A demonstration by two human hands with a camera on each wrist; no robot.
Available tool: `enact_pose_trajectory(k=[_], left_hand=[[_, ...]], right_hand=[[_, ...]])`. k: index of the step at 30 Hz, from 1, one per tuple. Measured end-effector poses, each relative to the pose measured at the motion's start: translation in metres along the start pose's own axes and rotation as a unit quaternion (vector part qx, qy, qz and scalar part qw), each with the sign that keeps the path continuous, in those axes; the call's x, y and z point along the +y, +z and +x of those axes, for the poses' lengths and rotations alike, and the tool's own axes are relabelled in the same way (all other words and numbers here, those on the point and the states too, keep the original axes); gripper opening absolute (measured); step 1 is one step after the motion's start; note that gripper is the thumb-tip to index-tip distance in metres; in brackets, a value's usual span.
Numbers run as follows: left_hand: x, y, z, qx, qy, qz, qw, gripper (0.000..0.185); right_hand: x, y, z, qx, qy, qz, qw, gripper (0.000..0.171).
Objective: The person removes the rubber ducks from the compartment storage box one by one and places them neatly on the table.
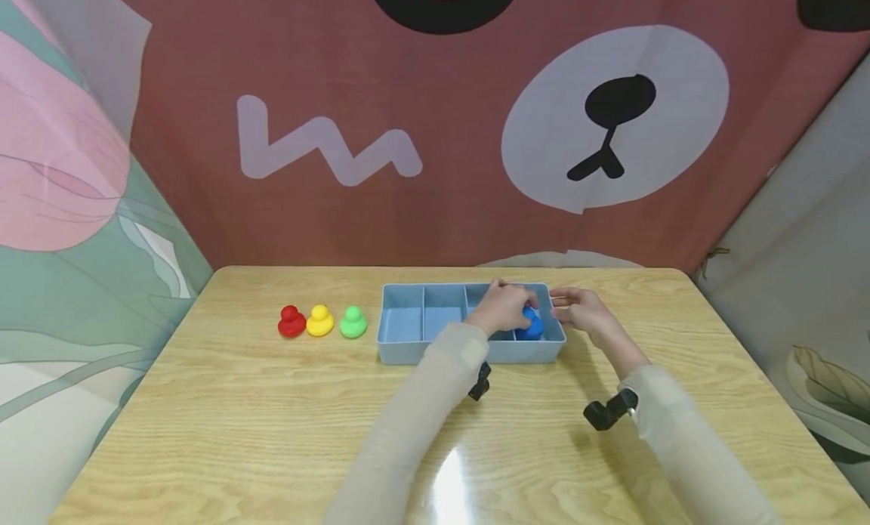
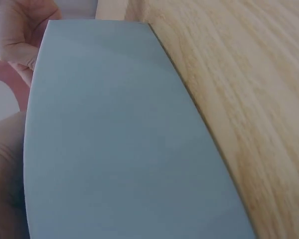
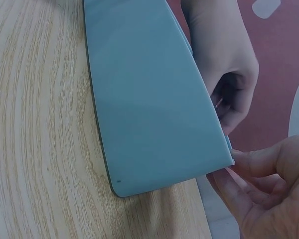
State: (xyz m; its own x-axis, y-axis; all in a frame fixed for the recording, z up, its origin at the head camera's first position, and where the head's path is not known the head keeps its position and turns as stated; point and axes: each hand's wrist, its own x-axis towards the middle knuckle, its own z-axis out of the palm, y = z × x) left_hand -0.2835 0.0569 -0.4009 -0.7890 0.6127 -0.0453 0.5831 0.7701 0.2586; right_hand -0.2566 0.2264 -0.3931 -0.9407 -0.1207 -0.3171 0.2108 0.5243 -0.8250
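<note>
A blue-grey box [image 1: 401,353] with several compartments stands on the table. My left hand [image 1: 504,307] reaches over its front wall and holds a blue rubber duck [image 1: 530,327] in the rightmost compartment. The right wrist view shows that left hand [image 3: 226,59] with curled fingers behind the wall, which hides the duck there. At the box's right end, my right hand [image 1: 583,311] pinches the rim, with thumb and fingers [image 3: 261,162] on either side of the corner. Much of the left wrist view is the box's front wall [image 2: 114,129].
Left of the box, a red duck [image 1: 291,323], a yellow duck [image 1: 320,322] and a green duck [image 1: 353,323] sit in a row on the wooden table [image 1: 292,427]. Behind the table hangs a reddish cloth [image 1: 462,223] with a printed bear face.
</note>
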Motion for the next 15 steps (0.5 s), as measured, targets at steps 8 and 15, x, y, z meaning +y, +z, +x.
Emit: enact_pose_trajectory(k=[8,15], left_hand=[[-0.004,-0.009,-0.003,0.022,-0.001,-0.074,0.997,0.032],[-0.007,-0.025,-0.011,0.032,0.005,-0.114,0.9929,0.032]], right_hand=[[-0.001,0.0,-0.001,0.001,-0.006,0.001,1.0,0.052],[-0.002,0.002,-0.001,-0.001,0.002,0.006,1.0,0.053]])
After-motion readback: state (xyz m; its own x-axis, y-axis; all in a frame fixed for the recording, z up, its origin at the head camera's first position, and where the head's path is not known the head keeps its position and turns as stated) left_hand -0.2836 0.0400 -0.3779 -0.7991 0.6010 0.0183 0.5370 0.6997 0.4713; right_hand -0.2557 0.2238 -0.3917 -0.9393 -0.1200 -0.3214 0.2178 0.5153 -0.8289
